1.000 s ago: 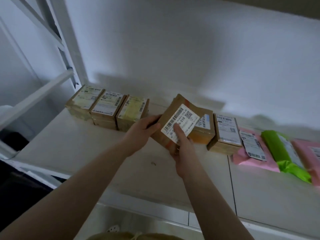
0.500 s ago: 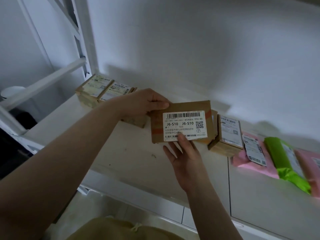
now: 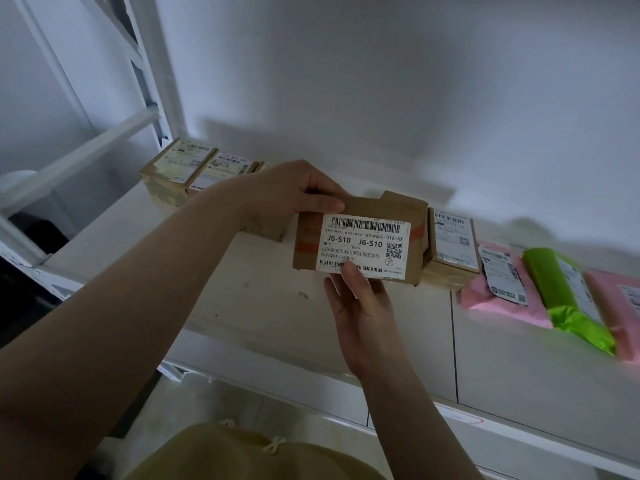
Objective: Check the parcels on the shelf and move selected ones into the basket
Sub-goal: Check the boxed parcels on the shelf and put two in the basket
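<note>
Raised closer, labelled box (image 3: 360, 242) gripped by both hands (image 3: 360, 306).

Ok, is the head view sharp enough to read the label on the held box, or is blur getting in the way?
Head view: dim, but the label on the held box is sharp, and "J6-S10" reads plainly; the right edge is smeared, so the green bag and pink bags have unreadable labels; wide-angle bending curves the shelf.

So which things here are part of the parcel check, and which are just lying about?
Part of the job:
brown box, held by left hand and right hand
other boxes
pink bag
green bag
shelf

Lying about:
white frame bar
</note>
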